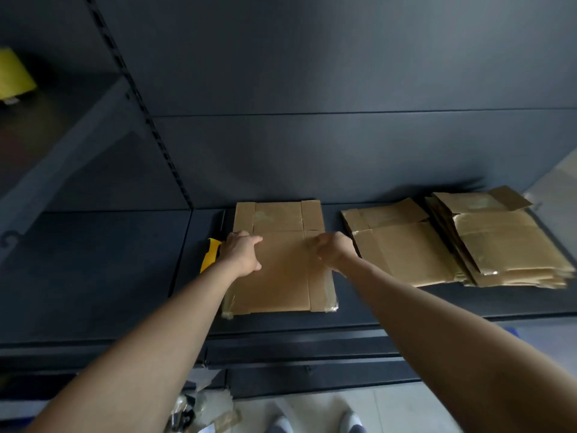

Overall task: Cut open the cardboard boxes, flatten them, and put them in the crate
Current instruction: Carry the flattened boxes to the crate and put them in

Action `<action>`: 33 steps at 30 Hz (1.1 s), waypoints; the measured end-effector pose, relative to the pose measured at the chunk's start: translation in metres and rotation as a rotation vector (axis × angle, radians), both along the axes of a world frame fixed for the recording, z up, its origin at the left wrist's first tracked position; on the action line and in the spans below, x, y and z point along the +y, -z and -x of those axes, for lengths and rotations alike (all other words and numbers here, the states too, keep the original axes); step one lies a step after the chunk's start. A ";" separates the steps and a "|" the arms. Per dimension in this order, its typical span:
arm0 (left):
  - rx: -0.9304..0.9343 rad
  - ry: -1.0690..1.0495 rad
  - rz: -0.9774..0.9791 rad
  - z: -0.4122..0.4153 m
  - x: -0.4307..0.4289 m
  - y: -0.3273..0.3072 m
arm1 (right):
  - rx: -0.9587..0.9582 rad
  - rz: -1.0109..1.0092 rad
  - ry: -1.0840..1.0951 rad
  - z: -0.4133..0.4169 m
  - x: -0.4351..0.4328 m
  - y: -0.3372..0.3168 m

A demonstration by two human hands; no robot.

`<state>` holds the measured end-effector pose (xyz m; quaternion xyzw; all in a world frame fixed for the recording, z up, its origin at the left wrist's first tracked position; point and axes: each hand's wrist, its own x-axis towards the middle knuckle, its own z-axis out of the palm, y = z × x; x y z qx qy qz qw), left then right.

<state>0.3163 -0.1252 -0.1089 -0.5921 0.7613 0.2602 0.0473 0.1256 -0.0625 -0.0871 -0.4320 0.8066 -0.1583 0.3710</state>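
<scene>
A flattened brown cardboard box [279, 276] with clear tape on its edges lies flat on the dark shelf [93, 270] in front of me. My left hand [242, 253] rests palm down on its left side, fingers spread. My right hand [335, 250] presses on its right side with fingers curled onto the cardboard. A yellow-handled utility knife [210, 254] lies on the shelf just left of the box, beside my left hand. No crate is in view.
Two piles of flattened taped boxes lie to the right, a nearer pile [396, 242] and a thicker stack [505, 242] at the shelf's right end. A yellow object [14, 73] sits on the upper left shelf. Tape scraps [203, 407] litter the floor.
</scene>
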 end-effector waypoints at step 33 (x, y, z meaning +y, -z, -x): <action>0.683 -0.491 -0.335 0.210 0.051 -0.023 | 0.206 -0.040 0.121 0.172 0.064 -0.025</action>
